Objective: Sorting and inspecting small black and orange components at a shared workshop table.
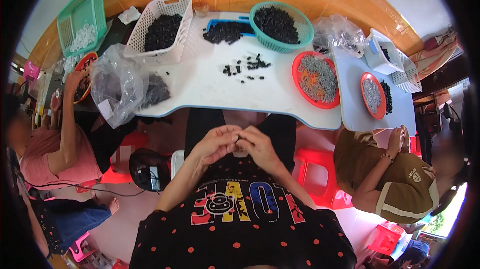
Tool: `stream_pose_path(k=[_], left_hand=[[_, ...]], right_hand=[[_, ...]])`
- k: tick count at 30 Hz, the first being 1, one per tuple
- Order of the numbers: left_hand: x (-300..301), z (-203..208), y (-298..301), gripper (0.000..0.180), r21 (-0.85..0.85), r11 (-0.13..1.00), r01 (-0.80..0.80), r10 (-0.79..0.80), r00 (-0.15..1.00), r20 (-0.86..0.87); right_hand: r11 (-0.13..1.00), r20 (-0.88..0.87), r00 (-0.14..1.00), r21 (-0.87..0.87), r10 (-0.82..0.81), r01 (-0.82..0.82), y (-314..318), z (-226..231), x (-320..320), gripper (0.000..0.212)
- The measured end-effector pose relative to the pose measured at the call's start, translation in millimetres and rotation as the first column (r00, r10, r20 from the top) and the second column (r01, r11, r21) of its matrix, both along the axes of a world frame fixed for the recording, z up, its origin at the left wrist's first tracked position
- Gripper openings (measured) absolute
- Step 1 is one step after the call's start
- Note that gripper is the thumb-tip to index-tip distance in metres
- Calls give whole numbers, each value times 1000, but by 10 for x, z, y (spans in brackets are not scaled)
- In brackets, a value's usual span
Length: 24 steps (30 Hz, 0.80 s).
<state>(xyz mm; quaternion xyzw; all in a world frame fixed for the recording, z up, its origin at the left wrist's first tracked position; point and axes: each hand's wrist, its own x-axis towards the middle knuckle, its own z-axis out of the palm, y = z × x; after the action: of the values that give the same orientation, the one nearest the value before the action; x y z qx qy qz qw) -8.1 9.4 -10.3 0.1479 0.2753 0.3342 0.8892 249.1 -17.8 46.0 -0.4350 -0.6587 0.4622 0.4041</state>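
Observation:
My left hand and my right hand meet over my lap, just below the table's near edge. Both are closed in a pinch, fingertips together. Something small and dark seems to sit between them, mostly hidden by the fingers, and its kind cannot be made out. Ahead on the white table lie several loose small black cylindrical parts. Right of them, an orange-red plate carries a heap of small grey metal pieces.
Black parts fill a white basket, a blue tray and a green basket at the back. A clear plastic bag lies left. Co-workers sit left, in a pink top, and right, in a brown top, beside a red stool.

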Motion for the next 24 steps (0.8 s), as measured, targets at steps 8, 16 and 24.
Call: stream_pose_path(k=[8, 16, 24], left_hand=[[297, 553, 414, 52, 61, 995, -81, 80, 996, 31], [414, 452, 149, 52, 39, 952, -303, 289, 935, 203], [442, 570, 23, 31, 54, 927, -372, 343, 896, 282]], right_hand=[[996, -54, 998, 77, -38, 42, 364, 364, 93, 36], [974, -180, 958, 8, -221, 226, 148, 331, -286, 37], [972, -317, 920, -29, -230, 232, 167, 426, -258, 33]])
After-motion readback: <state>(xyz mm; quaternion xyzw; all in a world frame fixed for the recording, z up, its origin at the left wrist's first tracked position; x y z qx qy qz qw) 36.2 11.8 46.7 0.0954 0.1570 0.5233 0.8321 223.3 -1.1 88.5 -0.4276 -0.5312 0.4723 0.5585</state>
